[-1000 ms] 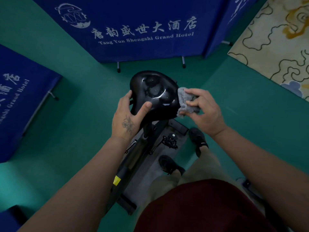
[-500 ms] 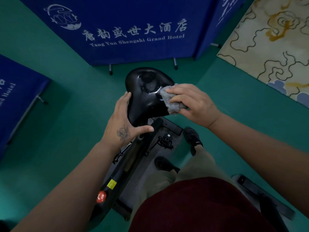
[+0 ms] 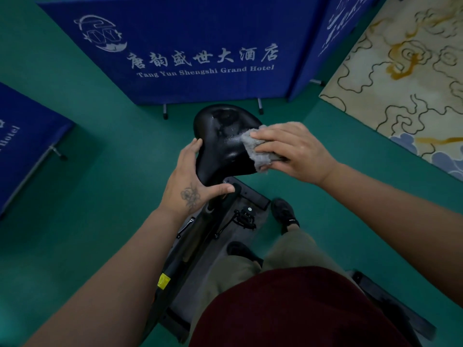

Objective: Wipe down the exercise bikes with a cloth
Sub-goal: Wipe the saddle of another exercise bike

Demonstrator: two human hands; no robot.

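Head view: at frame centre the glossy black moulded bike saddle (image 3: 225, 144) carries a damp, speckled smear toward its upper part. The right hand (image 3: 293, 149) presses a crumpled grey cloth (image 3: 255, 149) flat on the saddle's right side, fingers closed over it. The left hand (image 3: 190, 181) cups the saddle's left edge, fingers curled around it. By my reckoning, the seat is partly wiped; the black frame (image 3: 180, 256) below looks untouched.

One saddle (image 3: 223, 144), one cloth (image 3: 255, 149), two hands, three blue screens, two shoes
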